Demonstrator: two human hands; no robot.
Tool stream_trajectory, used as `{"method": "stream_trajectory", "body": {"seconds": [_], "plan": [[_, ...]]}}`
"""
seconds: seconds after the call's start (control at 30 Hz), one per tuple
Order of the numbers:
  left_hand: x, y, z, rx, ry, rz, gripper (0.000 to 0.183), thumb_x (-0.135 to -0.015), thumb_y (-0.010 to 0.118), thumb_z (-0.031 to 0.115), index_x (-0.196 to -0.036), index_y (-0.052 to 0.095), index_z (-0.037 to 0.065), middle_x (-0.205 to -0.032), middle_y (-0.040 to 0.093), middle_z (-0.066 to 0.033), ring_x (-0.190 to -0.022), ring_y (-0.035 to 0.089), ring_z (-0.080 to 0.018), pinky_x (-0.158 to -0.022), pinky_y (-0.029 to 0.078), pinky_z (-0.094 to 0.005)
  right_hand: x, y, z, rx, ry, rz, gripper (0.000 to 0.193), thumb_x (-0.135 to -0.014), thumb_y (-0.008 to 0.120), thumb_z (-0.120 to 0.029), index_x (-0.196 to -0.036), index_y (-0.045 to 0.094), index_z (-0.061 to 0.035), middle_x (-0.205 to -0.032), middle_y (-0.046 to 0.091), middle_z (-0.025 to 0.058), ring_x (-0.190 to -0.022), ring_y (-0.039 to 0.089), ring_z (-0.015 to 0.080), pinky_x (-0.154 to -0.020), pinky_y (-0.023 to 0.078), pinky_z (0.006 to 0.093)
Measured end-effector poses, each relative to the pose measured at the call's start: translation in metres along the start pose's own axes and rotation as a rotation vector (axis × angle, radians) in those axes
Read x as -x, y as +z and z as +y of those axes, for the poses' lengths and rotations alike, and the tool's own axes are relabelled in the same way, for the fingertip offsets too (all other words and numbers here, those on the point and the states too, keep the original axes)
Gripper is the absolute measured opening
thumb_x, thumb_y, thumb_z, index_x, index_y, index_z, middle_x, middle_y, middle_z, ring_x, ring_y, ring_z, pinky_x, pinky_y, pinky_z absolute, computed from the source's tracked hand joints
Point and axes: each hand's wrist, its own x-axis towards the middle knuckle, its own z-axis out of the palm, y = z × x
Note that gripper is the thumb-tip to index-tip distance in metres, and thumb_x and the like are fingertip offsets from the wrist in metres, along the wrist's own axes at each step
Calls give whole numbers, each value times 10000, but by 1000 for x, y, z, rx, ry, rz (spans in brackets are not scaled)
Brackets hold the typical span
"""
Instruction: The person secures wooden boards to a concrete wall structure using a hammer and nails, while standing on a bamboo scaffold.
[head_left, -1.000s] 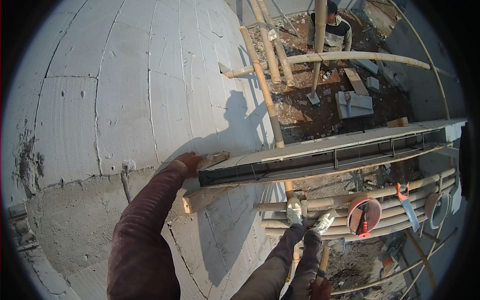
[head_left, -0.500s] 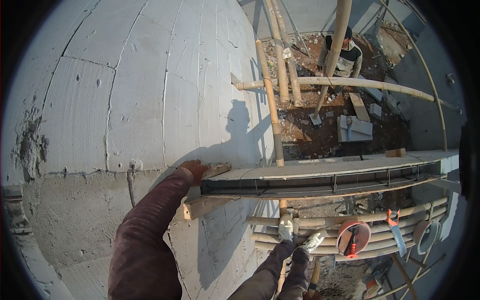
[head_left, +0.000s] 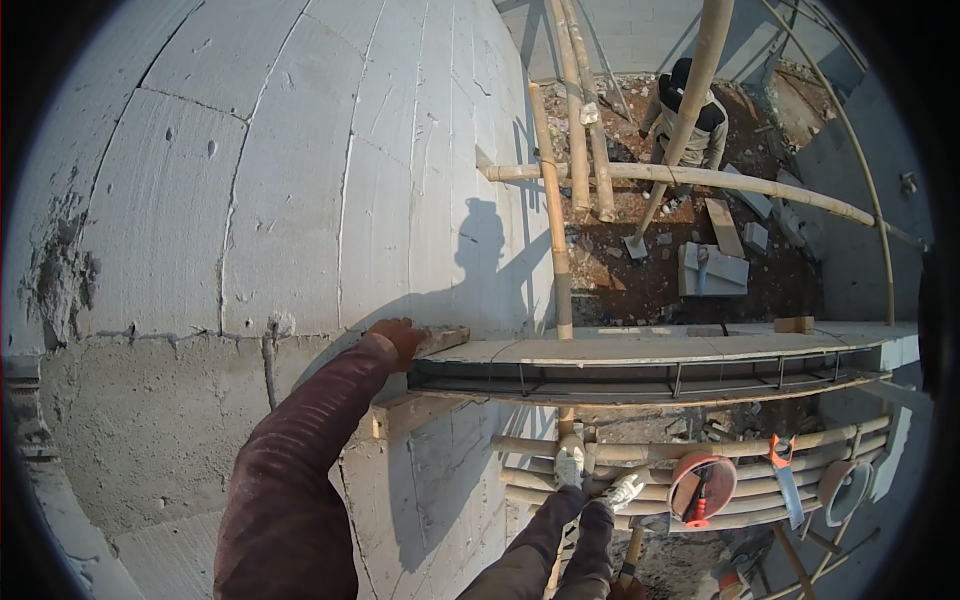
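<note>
My left hand (head_left: 398, 340) grips a short wooden block (head_left: 445, 341) at the left end of a long, narrow trough-like form (head_left: 600, 350), against the block wall. Its fingers curl over the wood. Inside the form runs a cage of thin steel bars (head_left: 678, 380). A second piece of timber (head_left: 405, 415) juts out under that same end. Low in the picture, my right hand (head_left: 628, 591) is mostly cut off by the lower edge. It is closed around a wooden-handled tool (head_left: 633, 552), which looks like a hammer; its dark head is only partly visible.
My feet (head_left: 570, 462) stand on bamboo poles (head_left: 640, 490). A reddish bucket (head_left: 702, 488) with a red-handled tool, a handsaw (head_left: 787, 478) and a grey bucket (head_left: 845, 490) are to the right. Upright bamboo (head_left: 556, 220) rises beyond the form. A person (head_left: 690, 125) stands on the rubble-strewn ground below.
The view has shifted slightly, so the wall and form appear a little farther right and lower. My left hand stays on the wooden block. The person below has changed posture slightly.
</note>
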Motion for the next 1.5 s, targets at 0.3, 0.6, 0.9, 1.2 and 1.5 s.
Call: {"method": "stream_trajectory", "body": {"seconds": [0.3,0.6,0.9,1.2,1.5], "plan": [[5,-11,10,-59,-17,-35,694,-775,741,272,-1420,489,227,-1244,575,-193,-1152,589,-372,-968,488,-447,-19,9,27,101,-150,9,504,-913,631,-352,-1137,523,86,-699,574,94,-573,537,186,-519,469,341],[4,-7,9,-87,-22,-54,739,-751,752,329,-1432,483,235,-1226,575,-188,-1160,585,-360,-979,476,-448,-15,9,24,-154,-169,36,484,-922,625,-342,-1134,529,82,-688,579,92,-562,525,181,-511,459,343],[-6,-29,20,-89,22,-156,779,-702,752,309,-1430,493,213,-1154,609,-186,-1110,607,-365,-960,483,-439,-36,6,36,-40,-85,88,281,-888,694,-245,-893,545,-6,-588,551,69,-448,568,153,-403,465,303],[-38,-22,25,-83,75,-147,409,-748,698,294,-1097,700,81,-1000,685,-225,-992,658,-370,-912,516,-426,-57,23,52,-61,-182,82,338,-865,711,-285,-875,568,22,-661,580,141,-608,601,297,-588,456,432],[-72,-13,51,-133,-200,15,307,-842,629,272,-924,721,-9,-940,714,-214,-945,695,-353,-876,541,-424,-90,38,117,-9,-329,190,273,-894,685,-277,-864,564,-34,-620,537,21,-552,513,99,-496,417,304]]}}
